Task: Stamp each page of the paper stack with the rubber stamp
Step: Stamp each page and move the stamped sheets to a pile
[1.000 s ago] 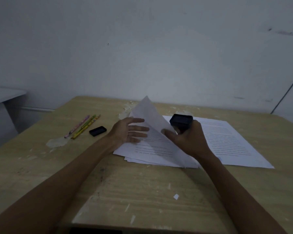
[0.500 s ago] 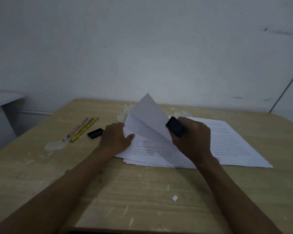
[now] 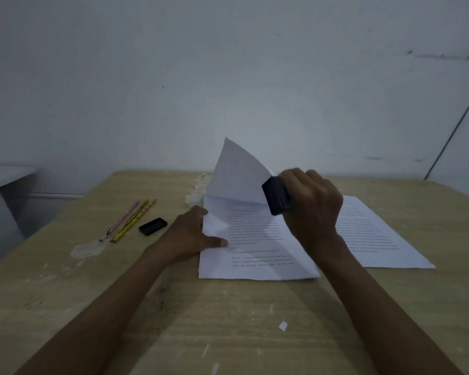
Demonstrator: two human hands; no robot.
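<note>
A stack of printed white pages (image 3: 255, 253) lies in the middle of the wooden table (image 3: 228, 320). Its top sheet (image 3: 236, 174) is lifted and curls upward to a point. My right hand (image 3: 312, 209) grips the black rubber stamp (image 3: 276, 196), held sideways above the stack, and the raised sheet leans against this hand. My left hand (image 3: 190, 236) rests on the stack's left edge, thumb pressing on the page below. A separate printed page (image 3: 377, 234) lies flat to the right.
Three pencils (image 3: 130, 220) and a small black stamp cap (image 3: 152, 226) lie left of the stack. A scrap of clear plastic (image 3: 88, 249) sits near the pencils. Paper bits dot the tabletop. A white wall stands behind the table.
My right hand has risen with the stamp and the top sheet, lifting the sheet higher. My left hand's fingers went from spread on the page to curled at its left edge.
</note>
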